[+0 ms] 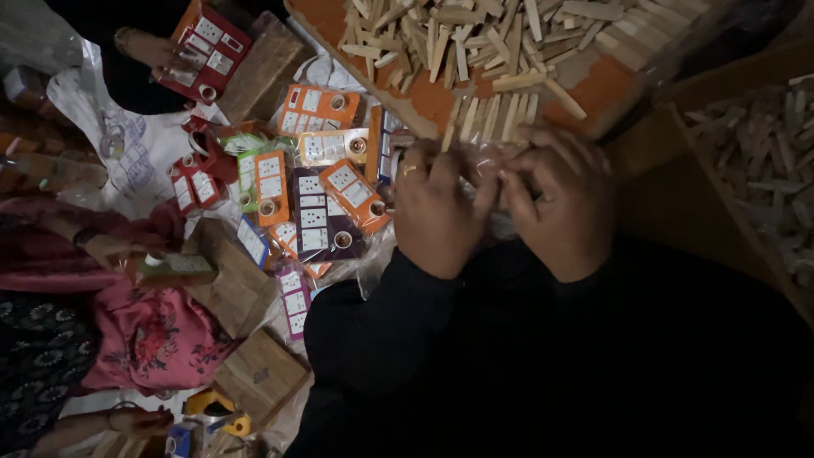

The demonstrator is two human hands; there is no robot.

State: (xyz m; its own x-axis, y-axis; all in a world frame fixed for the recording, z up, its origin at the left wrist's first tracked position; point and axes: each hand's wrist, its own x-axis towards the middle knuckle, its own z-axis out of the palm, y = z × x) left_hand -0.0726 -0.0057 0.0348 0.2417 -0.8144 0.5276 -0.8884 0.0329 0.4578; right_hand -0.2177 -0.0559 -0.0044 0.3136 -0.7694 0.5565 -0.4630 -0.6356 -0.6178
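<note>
My left hand [437, 212] and my right hand [560, 203] are side by side over my dark lap, both closed on a clear plastic bag [492, 161] that holds a bundle of short wooden sticks [492, 119]. The sticks poke out beyond my fingers towards the orange tray [424, 97]. A ring sits on one finger of my left hand. What lies under my palms is hidden.
The orange tray carries a heap of loose wooden sticks [475, 34]. To the left lies a pile of coloured packets [322, 203] in orange, purple, green and red. Wooden blocks [259, 377] lie near them. Another person's hand [153, 51] holds a red packet [208, 47]. More sticks [763, 161] fill a tray at right.
</note>
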